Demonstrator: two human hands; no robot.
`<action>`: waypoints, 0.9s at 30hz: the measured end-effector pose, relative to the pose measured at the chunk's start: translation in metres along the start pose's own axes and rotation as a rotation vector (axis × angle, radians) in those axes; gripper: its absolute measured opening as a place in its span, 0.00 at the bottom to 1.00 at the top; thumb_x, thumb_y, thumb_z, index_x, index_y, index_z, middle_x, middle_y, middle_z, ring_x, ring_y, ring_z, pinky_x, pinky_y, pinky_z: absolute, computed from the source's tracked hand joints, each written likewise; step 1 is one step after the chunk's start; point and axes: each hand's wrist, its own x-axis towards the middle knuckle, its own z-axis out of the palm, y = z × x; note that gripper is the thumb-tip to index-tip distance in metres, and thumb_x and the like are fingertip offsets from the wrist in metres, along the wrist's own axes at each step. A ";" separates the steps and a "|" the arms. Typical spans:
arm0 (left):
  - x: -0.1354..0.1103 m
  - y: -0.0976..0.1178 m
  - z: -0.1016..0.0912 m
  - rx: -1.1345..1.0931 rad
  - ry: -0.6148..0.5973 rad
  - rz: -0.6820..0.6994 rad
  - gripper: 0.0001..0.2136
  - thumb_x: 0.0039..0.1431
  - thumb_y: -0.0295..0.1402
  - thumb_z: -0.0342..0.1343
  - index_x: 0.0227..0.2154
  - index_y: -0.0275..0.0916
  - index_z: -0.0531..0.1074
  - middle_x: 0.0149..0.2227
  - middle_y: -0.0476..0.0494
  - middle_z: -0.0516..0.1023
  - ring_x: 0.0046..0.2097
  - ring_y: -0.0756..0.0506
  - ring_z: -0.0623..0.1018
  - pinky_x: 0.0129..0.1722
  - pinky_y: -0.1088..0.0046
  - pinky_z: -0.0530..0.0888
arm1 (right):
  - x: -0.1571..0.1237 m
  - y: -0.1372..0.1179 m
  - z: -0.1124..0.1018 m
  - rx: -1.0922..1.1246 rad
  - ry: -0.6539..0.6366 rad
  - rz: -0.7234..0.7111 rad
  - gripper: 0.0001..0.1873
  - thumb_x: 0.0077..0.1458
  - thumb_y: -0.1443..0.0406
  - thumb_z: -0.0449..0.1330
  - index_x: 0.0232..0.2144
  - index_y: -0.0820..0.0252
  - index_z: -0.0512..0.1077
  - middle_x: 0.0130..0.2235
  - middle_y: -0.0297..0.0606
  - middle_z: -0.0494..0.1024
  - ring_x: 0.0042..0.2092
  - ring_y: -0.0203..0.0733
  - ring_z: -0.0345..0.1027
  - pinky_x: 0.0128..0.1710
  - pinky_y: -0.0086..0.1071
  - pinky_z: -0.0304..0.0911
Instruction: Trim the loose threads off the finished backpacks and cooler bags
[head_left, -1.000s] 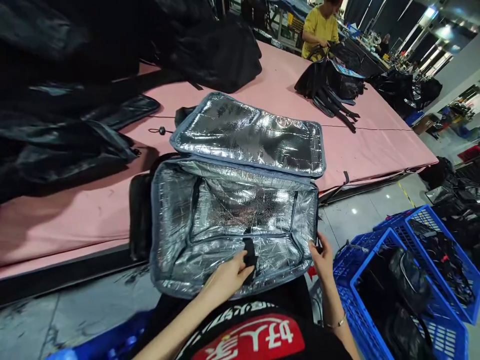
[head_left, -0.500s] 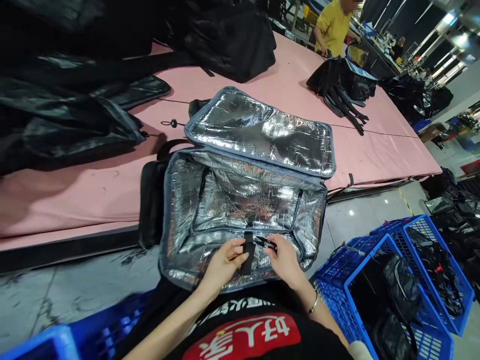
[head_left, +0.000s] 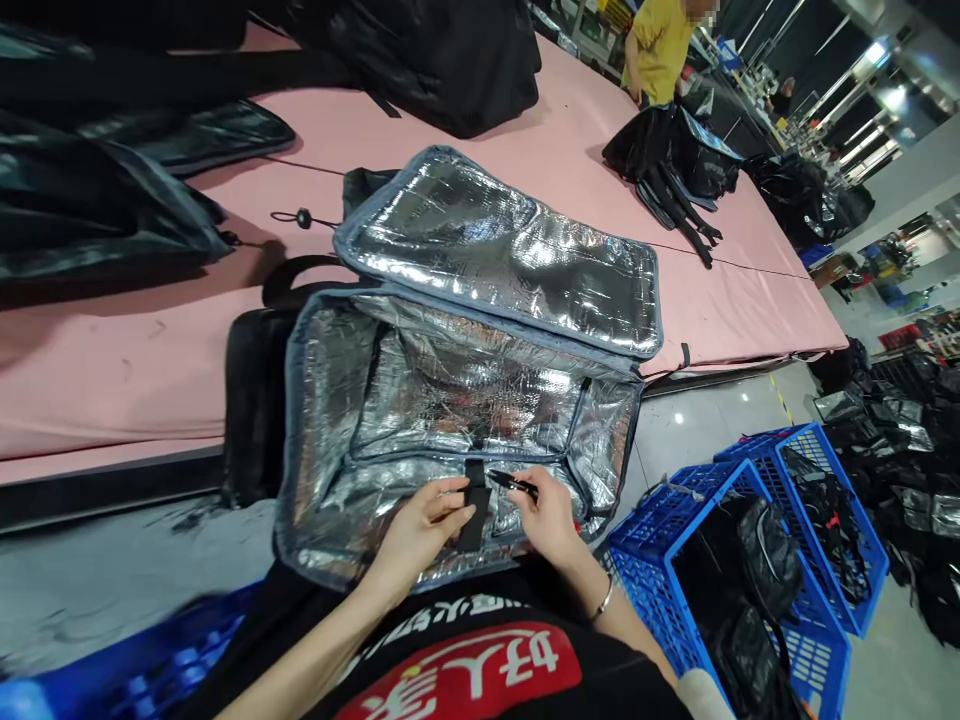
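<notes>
A black insulated bag with a silver foil lining (head_left: 465, 370) lies with its mouth toward me, its foil-faced lid (head_left: 495, 250) folded back over the table. My left hand (head_left: 427, 520) pinches the edge of a black strap (head_left: 473, 510) at the bag's near side. In my right hand (head_left: 550, 517) are small black thread snips (head_left: 514, 485). Their tip points left toward the strap, and the blades look closed together. A black strap loop (head_left: 300, 275) stands out at the bag's left side.
The bag rests against a pink-covered table (head_left: 150, 380). Black bags (head_left: 450, 60) lie at its far left, another black bag (head_left: 675, 160) farther right near a person in yellow (head_left: 656, 50). Blue crates (head_left: 675, 570) with black bags stand on the floor at right; another blue crate (head_left: 150, 650) is lower left.
The snips' blades, apart before, now look closed. My view has shifted slightly, so the bag and hands appear farther left. My left hand still pinches the strap.
</notes>
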 end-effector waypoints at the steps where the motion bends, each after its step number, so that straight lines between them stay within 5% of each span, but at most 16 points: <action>1: -0.001 0.001 0.000 0.005 -0.007 -0.001 0.23 0.36 0.41 0.62 0.38 0.38 0.68 0.25 0.51 0.72 0.25 0.50 0.69 0.26 0.74 0.66 | 0.001 -0.002 0.002 0.009 0.009 0.011 0.11 0.55 0.67 0.58 0.42 0.59 0.70 0.37 0.37 0.78 0.39 0.41 0.72 0.41 0.31 0.64; 9: 0.002 -0.003 -0.003 0.019 -0.066 0.004 0.23 0.38 0.39 0.55 0.41 0.37 0.69 0.33 0.44 0.78 0.33 0.45 0.74 0.28 0.73 0.70 | 0.016 -0.012 0.021 -0.005 -0.068 0.105 0.05 0.49 0.67 0.63 0.32 0.58 0.73 0.32 0.34 0.77 0.34 0.40 0.70 0.37 0.31 0.62; 14: 0.011 -0.013 -0.003 0.048 -0.093 -0.001 0.24 0.36 0.42 0.57 0.39 0.37 0.75 0.33 0.43 0.79 0.32 0.44 0.74 0.27 0.73 0.69 | 0.010 -0.021 0.010 0.018 -0.089 0.088 0.01 0.49 0.69 0.60 0.28 0.60 0.72 0.28 0.32 0.74 0.30 0.38 0.67 0.32 0.28 0.61; 21: 0.018 -0.011 -0.002 0.008 -0.015 -0.038 0.18 0.39 0.49 0.60 0.23 0.37 0.74 0.20 0.48 0.74 0.23 0.49 0.69 0.25 0.74 0.67 | -0.027 -0.042 -0.022 0.172 -0.360 -0.309 0.03 0.53 0.67 0.57 0.31 0.56 0.71 0.34 0.34 0.75 0.39 0.39 0.69 0.40 0.29 0.63; 27: 0.018 -0.009 -0.003 -0.093 0.060 -0.087 0.21 0.37 0.52 0.61 0.17 0.38 0.65 0.16 0.52 0.66 0.18 0.52 0.63 0.17 0.77 0.58 | -0.012 -0.021 -0.015 0.111 0.003 -0.094 0.15 0.58 0.63 0.54 0.47 0.61 0.67 0.41 0.42 0.75 0.42 0.44 0.69 0.43 0.36 0.64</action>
